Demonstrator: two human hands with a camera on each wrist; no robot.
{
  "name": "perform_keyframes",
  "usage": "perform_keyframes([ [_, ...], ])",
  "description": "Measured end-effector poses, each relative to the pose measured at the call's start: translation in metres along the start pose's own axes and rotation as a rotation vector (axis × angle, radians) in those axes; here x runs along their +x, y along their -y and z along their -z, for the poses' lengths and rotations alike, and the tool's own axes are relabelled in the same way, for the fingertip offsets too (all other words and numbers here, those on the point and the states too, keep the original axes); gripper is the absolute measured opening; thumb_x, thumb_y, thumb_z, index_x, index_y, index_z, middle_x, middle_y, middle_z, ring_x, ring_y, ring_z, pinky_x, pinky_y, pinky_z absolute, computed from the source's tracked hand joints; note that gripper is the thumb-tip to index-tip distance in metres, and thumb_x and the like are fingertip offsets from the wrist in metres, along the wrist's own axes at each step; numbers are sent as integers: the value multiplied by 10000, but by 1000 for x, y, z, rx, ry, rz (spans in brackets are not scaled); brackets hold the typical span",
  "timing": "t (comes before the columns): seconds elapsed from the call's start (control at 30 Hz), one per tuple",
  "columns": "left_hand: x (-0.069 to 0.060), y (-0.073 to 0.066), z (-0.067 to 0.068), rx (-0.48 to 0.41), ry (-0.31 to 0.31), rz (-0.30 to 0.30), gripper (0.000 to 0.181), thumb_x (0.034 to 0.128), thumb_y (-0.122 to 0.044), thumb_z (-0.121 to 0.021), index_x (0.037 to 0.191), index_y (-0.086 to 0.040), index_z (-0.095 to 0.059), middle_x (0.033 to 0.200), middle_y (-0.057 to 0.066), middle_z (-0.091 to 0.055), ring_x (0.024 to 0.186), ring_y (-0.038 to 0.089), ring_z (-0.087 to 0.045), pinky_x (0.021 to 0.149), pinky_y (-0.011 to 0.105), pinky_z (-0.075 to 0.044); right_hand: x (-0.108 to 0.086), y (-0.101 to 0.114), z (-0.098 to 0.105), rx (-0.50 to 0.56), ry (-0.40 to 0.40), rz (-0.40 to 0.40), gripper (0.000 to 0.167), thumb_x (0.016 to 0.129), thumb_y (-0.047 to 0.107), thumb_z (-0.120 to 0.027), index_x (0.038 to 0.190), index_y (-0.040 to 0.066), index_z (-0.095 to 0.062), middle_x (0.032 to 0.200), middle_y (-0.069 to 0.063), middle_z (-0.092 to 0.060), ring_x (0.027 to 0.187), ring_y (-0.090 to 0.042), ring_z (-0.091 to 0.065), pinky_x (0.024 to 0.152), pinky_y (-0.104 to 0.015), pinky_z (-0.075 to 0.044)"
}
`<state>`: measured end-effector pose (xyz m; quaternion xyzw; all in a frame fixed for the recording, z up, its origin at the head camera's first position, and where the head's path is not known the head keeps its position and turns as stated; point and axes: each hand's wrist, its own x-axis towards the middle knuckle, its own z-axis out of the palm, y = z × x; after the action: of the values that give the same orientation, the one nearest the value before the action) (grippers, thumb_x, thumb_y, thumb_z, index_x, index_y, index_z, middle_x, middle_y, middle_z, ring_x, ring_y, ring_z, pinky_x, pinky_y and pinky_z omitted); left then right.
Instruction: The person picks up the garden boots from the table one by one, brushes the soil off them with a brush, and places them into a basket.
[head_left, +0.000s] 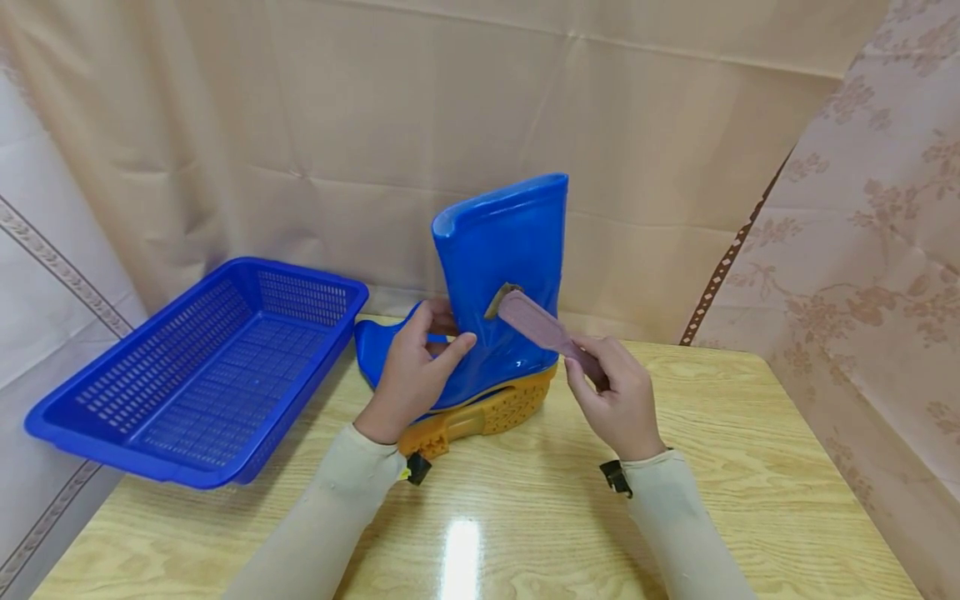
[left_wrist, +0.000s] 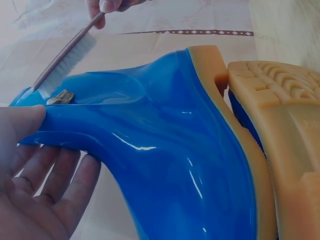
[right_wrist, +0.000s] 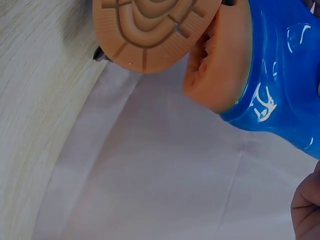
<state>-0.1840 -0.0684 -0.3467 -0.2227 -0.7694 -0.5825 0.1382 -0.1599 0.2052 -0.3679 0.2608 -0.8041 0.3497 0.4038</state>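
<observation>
A blue rubber boot [head_left: 510, 258] with an orange-yellow sole stands tilted at the middle of the table. Another sole [left_wrist: 285, 120] lies against its sole in the left wrist view. My left hand [head_left: 416, 371] grips the shaft from the left, thumb on the near side and fingers behind. In my right hand [head_left: 618, 400] is the handle of a mauve brush [head_left: 532, 321]. Its white bristles [left_wrist: 70, 62] face the shaft, beside a brownish patch [left_wrist: 61, 97] on the blue surface. Whether the bristles touch the patch, I cannot tell.
An empty blue perforated basket [head_left: 255, 375] stands on the left of the wooden table [head_left: 720, 433], close to the boots. Beige curtain [head_left: 360, 150] hangs behind, and patterned cloth [head_left: 862, 275] hangs on the right.
</observation>
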Motion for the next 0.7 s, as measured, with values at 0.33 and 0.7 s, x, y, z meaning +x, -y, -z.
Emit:
perform_keyframes([
  [0.33, 0, -1, 0, 24, 13, 10, 372, 1036, -254, -653, 1354, -94, -546, 1201, 78, -657, 1093, 210, -640, 897, 433, -588, -2, -4, -2, -40, 21, -41, 271, 894, -31, -751, 1153, 48, -746, 826, -37, -611, 646, -98, -447, 556, -161, -336],
  [0.7, 0, -1, 0, 21, 12, -15, 372, 1032, -241, -659, 1349, -81, -550, 1196, 86, -662, 1087, 213, -645, 898, 437, -589, -2, -5, -3, -36, 23, -37, 285, 892, -24, -758, 1161, 70, -747, 822, -18, -600, 651, -99, -446, 557, -169, -333],
])
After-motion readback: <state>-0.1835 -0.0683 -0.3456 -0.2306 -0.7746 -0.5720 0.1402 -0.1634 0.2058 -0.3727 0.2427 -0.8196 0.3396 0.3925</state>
